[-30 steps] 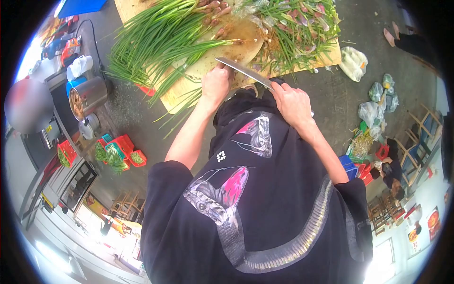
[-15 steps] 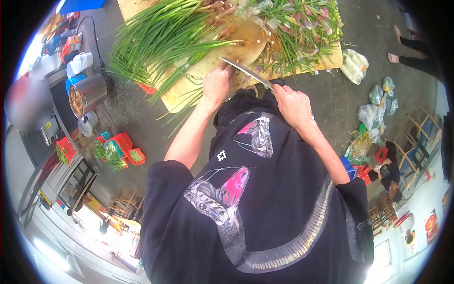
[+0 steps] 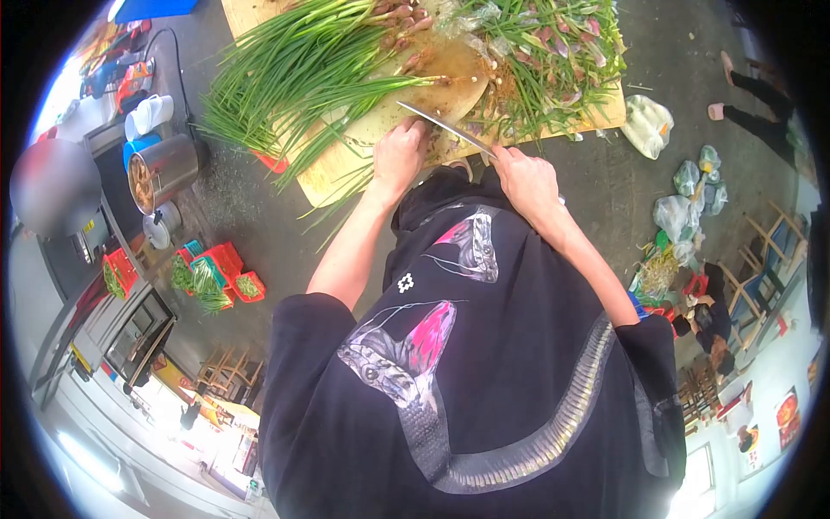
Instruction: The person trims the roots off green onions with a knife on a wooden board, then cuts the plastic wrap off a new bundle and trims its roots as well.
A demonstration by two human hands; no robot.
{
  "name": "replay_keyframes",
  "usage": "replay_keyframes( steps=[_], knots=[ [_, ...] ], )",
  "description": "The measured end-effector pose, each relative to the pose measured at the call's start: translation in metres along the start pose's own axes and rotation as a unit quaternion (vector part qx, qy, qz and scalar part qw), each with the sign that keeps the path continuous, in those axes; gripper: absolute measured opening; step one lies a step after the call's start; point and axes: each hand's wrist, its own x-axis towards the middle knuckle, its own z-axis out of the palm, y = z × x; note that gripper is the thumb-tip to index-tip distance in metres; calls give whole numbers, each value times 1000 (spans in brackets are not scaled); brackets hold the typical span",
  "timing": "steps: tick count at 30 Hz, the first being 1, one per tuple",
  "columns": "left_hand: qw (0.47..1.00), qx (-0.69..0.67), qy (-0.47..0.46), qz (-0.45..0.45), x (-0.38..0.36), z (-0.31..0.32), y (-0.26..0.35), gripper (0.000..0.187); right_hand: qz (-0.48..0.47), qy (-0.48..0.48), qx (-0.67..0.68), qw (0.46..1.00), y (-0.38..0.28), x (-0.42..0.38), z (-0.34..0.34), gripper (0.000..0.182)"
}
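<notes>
Knife point(image 3: 447, 128) in right hand point(image 3: 527, 180) seems turned more edge-on.

Bright white glare burns out the doorway at lower left and the lower right edge; a strip light point(image 3: 90, 461) glows. Fisheye distortion bends the dark-rimmed edges.

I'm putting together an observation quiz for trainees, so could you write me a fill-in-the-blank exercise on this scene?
The knife is held in the person's ____ hand.
Of handle and tip, the left hand is nearer to the knife's ____.
The long leaves of the spring onions are ____ in colour.
The black shirt is printed with a scaly, legless animal, a ____.

Missing words: right; tip; green; snake.
</notes>
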Motion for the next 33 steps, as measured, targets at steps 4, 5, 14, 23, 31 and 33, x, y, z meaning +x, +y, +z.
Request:
replay_keyframes(
  steps=[4,5,14,23,31,33],
  knots=[
    [999,-40,22,-4,-6,8,-10,12,7,18,15,1000,8,-12,-11,23],
    [998,-55,28,-6,-7,9,-14,12,5,30,23,999,12,-15,-14,22],
    [992,-122,11,-22,16,-64,-31,21,107,169,76,977,53,-43,-30,25],
    [996,-15,49,71,131,-133,-59,27,179,171,189,950,43,-58,-19,25],
    [978,-23,178,108,167,-87,-78,26,140,191,171,956,37,-66,-16,23],
    [968,-29,200,147,152,-78,-65,24,143,205,174,953,34,-67,-18,23]
  ],
)
